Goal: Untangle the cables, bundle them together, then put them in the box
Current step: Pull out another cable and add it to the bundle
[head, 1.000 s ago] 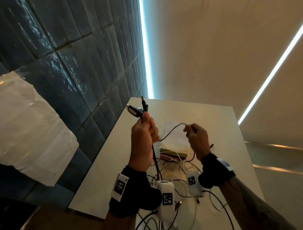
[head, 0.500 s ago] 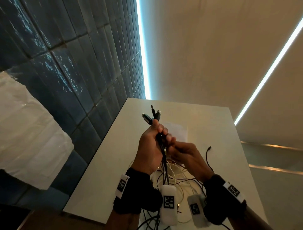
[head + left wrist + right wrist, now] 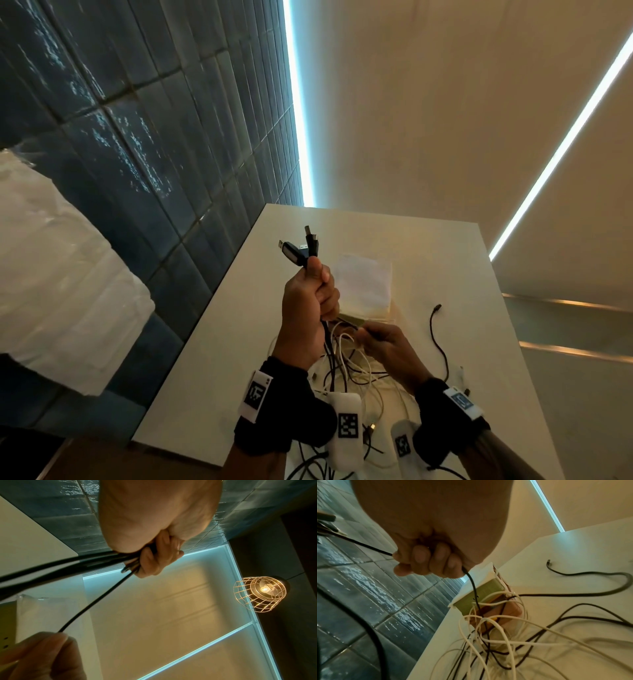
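Note:
My left hand (image 3: 322,287) is raised over the table and grips a bunch of black cables (image 3: 68,566). Their USB plugs (image 3: 301,248) stick up above the fist. Just below it, my right hand (image 3: 368,334) pinches one thin black cable (image 3: 368,546) that runs up to the left fist. In the right wrist view its fingers (image 3: 428,563) curl round that cable, which drops into a tangle of white and black cables (image 3: 496,635) on the table. The box (image 3: 481,592), green and orange with a white lid, stands behind the tangle. It is partly hidden by my hands in the head view.
The white table (image 3: 212,359) runs along a blue tiled wall (image 3: 154,154) on the left. A loose black cable (image 3: 438,335) lies right of the box. A white plastic-wrapped bulk (image 3: 51,274) sits off to the left. A wire-cage lamp (image 3: 260,593) hangs overhead.
My right hand came from the right with a cable loop to the left fist, then slid down along the cable. The left hand now holds one more plug.

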The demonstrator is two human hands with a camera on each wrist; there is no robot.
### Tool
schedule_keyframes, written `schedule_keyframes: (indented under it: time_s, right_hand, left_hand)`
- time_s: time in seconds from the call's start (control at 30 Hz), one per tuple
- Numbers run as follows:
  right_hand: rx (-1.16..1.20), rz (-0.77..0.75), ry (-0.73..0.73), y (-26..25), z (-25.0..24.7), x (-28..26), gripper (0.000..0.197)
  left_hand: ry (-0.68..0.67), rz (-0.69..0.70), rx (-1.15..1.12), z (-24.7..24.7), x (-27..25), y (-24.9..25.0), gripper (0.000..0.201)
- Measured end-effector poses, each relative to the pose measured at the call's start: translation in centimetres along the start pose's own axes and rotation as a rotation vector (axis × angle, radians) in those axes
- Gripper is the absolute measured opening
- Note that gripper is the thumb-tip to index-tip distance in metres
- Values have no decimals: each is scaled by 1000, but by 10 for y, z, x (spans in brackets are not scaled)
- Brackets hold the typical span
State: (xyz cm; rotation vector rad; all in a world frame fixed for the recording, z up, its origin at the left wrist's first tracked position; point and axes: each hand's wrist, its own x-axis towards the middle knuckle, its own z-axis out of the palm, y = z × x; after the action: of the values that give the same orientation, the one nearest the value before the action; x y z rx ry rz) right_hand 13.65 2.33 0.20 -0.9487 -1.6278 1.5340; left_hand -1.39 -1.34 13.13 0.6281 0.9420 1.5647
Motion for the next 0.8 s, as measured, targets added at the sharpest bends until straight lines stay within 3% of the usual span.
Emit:
schedule_keyframes:
  time_s: [0.2, 0.37, 0.53, 0.6, 0.7, 0.8]
  right_hand:
    - [-50, 18, 9, 26, 4, 12, 34]
    - [-228, 101, 10, 47, 0, 17, 49]
    - [-429, 180, 150, 47, -15, 23, 31]
    - [-370, 174, 263, 27, -15, 27, 26]
    - [-45, 147, 408, -12, -18, 32, 21]
    - [139, 50, 409, -55, -18, 29, 18]
  left_hand:
    - [65, 41, 20, -6, 1, 3, 38]
    - [64, 88, 43, -8, 0, 16, 38]
    - [69, 69, 113, -12, 0, 22, 37]
    - [88, 54, 153, -12, 0, 21, 38]
    - [126, 15, 200, -9, 2, 16, 36]
    - [162, -50, 220, -7, 4, 4, 36]
